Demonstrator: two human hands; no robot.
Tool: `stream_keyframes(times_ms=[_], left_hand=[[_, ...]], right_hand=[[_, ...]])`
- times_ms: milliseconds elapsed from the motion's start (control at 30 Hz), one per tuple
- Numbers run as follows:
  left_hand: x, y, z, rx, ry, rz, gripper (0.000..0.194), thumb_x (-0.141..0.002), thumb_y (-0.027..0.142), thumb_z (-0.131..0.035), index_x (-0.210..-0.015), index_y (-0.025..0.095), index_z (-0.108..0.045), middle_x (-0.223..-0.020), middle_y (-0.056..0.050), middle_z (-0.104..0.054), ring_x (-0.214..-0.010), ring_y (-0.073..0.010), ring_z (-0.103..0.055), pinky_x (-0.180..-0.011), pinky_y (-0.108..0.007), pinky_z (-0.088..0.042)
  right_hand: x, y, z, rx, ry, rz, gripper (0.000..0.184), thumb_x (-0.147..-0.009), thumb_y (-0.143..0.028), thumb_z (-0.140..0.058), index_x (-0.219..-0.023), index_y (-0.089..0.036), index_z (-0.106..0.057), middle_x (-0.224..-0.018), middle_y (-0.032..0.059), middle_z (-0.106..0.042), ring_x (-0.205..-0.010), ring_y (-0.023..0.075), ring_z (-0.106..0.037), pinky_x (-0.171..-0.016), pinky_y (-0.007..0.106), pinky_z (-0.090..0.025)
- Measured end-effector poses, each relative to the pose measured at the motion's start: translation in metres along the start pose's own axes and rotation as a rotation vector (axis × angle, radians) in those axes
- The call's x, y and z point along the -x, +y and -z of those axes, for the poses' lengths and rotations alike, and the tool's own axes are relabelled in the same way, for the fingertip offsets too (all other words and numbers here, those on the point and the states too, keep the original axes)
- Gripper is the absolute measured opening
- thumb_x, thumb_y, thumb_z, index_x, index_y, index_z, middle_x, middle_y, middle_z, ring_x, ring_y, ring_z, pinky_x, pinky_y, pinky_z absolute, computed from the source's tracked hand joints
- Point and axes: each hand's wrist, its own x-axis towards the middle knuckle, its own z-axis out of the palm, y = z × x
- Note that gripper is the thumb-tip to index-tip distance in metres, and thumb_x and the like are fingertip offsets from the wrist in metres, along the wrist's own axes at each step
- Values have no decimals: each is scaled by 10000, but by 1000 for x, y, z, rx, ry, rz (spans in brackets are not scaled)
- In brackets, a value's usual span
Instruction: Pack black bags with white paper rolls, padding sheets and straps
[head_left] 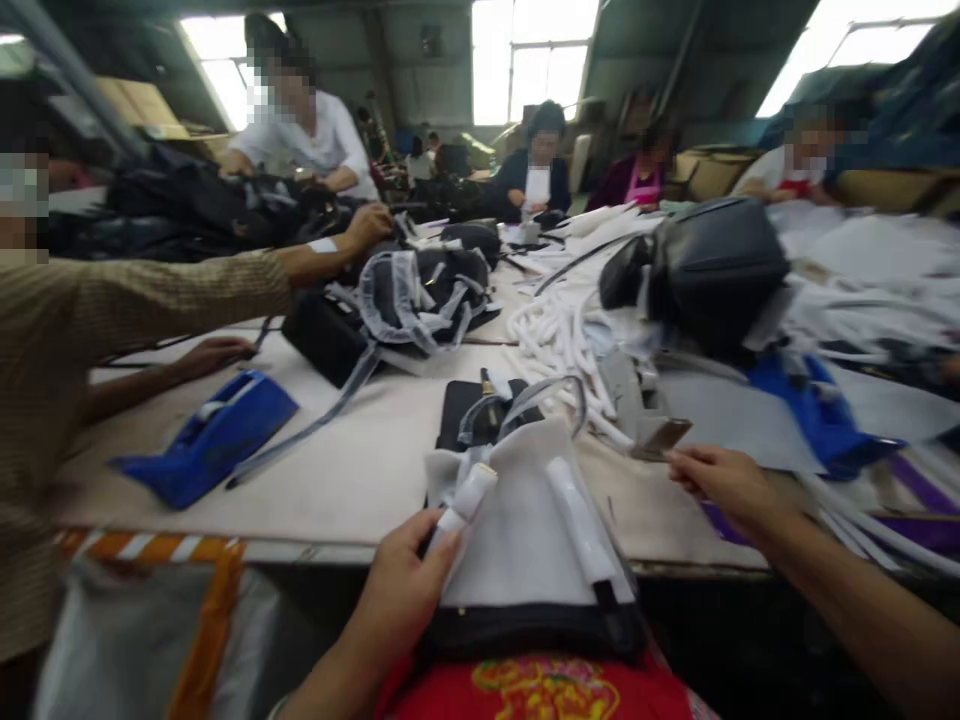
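Observation:
A black bag wrapped in white foam sheet (525, 530) lies in front of me, half on the table edge and half on my lap. My left hand (401, 590) is closed on a white paper-wrapped strap (469, 500) at the bag's left side. A second white-wrapped strap (577, 520) lies across the foam. My right hand (720, 480) reaches out to the right, fingers pinched on a small shiny brown piece (658, 437) on the table. A black bag strap with clear plastic wrap (502, 405) lies just beyond the foam.
A blue tape dispenser (214, 435) sits at the left on the beige table (337, 480). A pile of white paper tubes (559, 340) and a dark bag (712, 265) lie beyond. A person in a striped sleeve (142, 300) reaches across at left. Other people sit along the far side.

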Motion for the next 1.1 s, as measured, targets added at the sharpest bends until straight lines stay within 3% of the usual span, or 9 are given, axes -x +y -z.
stream_keyframes(times_ms=[133,300,400,467,667,800,900,1100], left_hand=[[2,3,-2,-4,48,-52,301,-880,365,-558,-975,126,-714,-817,-41,-688,-771,-191,-596,-671,-257,-460],[7,2,-5,-79,81,-107,237,-898,312,-551,-976,140,-694,-837,-42,-688,-766,-177,-603,-676,-266,-453],[9,0,-5,-153,124,-211,183,-906,273,-551,-950,154,-682,-864,-54,-688,-819,-188,-615,-726,-283,-462],[10,-2,-6,-226,162,-277,144,-900,232,-556,-919,154,-676,-877,-68,-685,-851,-200,-611,-771,-306,-461],[12,-9,-10,-393,238,-358,121,-886,197,-561,-974,155,-633,-901,-91,-652,-868,-235,-580,-815,-377,-462],[14,-11,-13,-394,320,-344,293,-867,215,-583,-1151,164,-533,-975,-90,-615,-905,-250,-567,-842,-412,-490],[17,-11,-14,-441,338,-388,364,-868,202,-571,-1218,155,-483,-1006,-104,-610,-908,-261,-559,-854,-440,-492],[18,-13,-13,-544,374,-510,318,-899,193,-539,-1213,182,-490,-1057,-100,-641,-923,-278,-546,-843,-455,-474]], right_hand=[[39,-54,-28,-93,-229,158,297,-754,-543,-691,-705,-250,-705,-653,65,-649,-558,171,-526,-521,305,-428],[93,-123,-112,-179,-655,223,308,-807,-476,-630,-671,-202,-667,-618,25,-643,-551,140,-532,-534,259,-427],[102,-133,-153,-177,-702,227,308,-808,-447,-603,-639,-192,-640,-591,8,-626,-538,127,-514,-533,246,-405],[101,-132,-167,-126,-666,229,327,-803,-446,-601,-610,-185,-636,-566,2,-605,-519,119,-483,-512,240,-370],[101,-133,-176,-35,-575,107,313,-773,-407,-614,-566,-173,-636,-520,-2,-581,-472,104,-419,-464,234,-296],[104,-136,-179,-3,-517,35,325,-766,-413,-618,-561,-162,-632,-488,-4,-560,-434,89,-376,-438,234,-253],[104,-136,-181,-19,-510,-13,354,-772,-451,-630,-571,-159,-631,-490,2,-579,-420,85,-396,-428,229,-257],[101,-134,-184,-73,-534,-71,411,-796,-500,-640,-572,-157,-611,-496,12,-598,-407,76,-429,-416,212,-292]])
